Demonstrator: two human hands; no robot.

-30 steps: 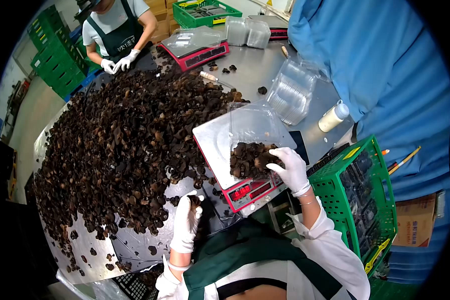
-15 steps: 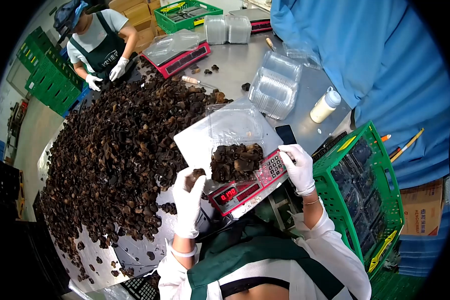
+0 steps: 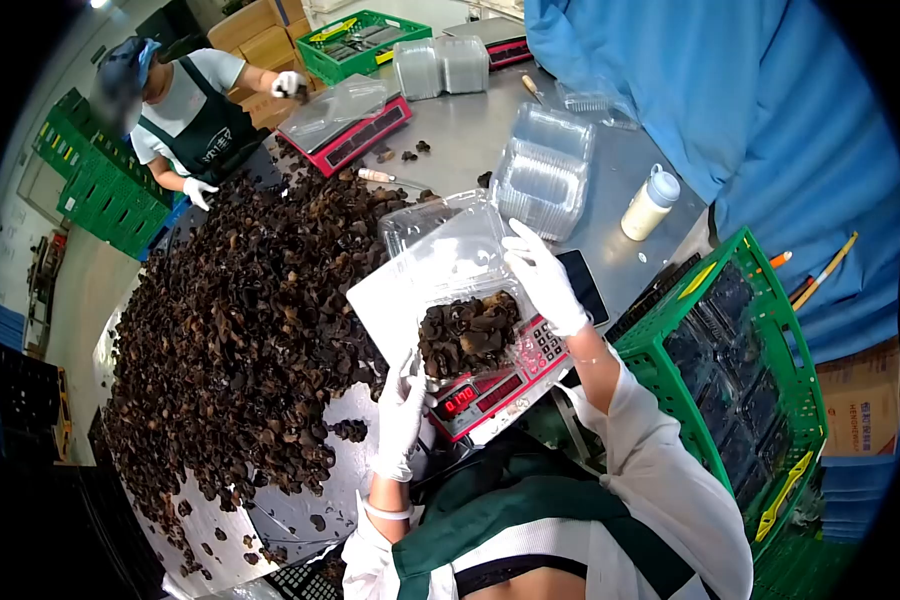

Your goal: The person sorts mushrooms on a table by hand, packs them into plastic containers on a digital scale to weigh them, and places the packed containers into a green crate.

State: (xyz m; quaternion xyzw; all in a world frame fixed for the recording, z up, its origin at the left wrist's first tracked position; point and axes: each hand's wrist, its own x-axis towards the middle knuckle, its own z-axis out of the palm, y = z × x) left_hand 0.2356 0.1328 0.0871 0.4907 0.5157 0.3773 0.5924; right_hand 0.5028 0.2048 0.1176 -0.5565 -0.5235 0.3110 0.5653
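A clear plastic clamshell box (image 3: 440, 300) sits on a red and silver digital scale (image 3: 490, 400), its display lit red. Dark wood ear mushrooms (image 3: 470, 335) fill the base of the box. Its transparent lid (image 3: 460, 245) stands raised at the far side. My right hand (image 3: 548, 280), in a white glove, grips the lid's right edge. At the box's left side, my gloved left hand (image 3: 400, 415) holds the near left rim between thumb and fingers. A large heap of wood ear mushrooms (image 3: 240, 350) spreads over the metal table to the left.
Stacked clear boxes (image 3: 542, 180), a bottle (image 3: 651, 203) and a dark phone (image 3: 582, 287) lie beyond the scale. A green crate (image 3: 670, 385) of filled packs stands right. Across the table, a gloved co-worker (image 3: 195, 120) stands near a second red scale (image 3: 355, 130).
My right hand has moved from the keypad up to the lid, which is now lifted. My left hand has gone from holding a mushroom piece to the box rim. The co-worker's arm reaches outward.
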